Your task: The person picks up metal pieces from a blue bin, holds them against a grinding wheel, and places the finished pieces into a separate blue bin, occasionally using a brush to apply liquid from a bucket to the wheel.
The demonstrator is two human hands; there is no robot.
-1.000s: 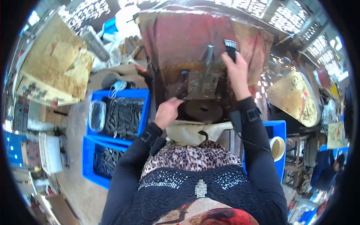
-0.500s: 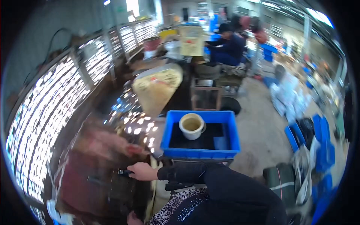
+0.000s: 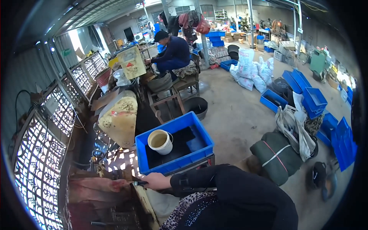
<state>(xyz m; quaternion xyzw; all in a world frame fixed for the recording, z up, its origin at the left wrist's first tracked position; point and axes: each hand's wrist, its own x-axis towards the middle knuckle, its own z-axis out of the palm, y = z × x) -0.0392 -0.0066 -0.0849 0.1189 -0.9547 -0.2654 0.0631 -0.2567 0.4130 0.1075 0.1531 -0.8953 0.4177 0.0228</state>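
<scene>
My right hand [image 3: 156, 181] reaches leftward, its fingers closed on a small dark piece with a shiny metallic end [image 3: 138, 183]; its exact kind I cannot make out. Just beyond the fingertips, a reddish cloth [image 3: 92, 184] lies along the dark, wet-looking work surface. A thin dark rod [image 3: 101, 223] rests lower down on that surface. Close to my right forearm stands a blue plastic tub [image 3: 207, 140] with a dark bottom. Inside it a cream bucket [image 3: 160, 142] with a wire handle leans slightly. My left hand is out of sight.
Ahead, a yellowish machine guard [image 3: 119, 119] stands beside a lattice wall [image 3: 34, 153]. A person [image 3: 174, 53] in dark clothes sits working farther off. To the right are a tied green bundle [image 3: 276, 157], white sacks [image 3: 249, 73] and stacked blue crates [image 3: 314, 99].
The view has swung right, so the tub and bucket appear farther left. My right hand still holds the dark piece, now near the reddish cloth. My left hand has left the view.
</scene>
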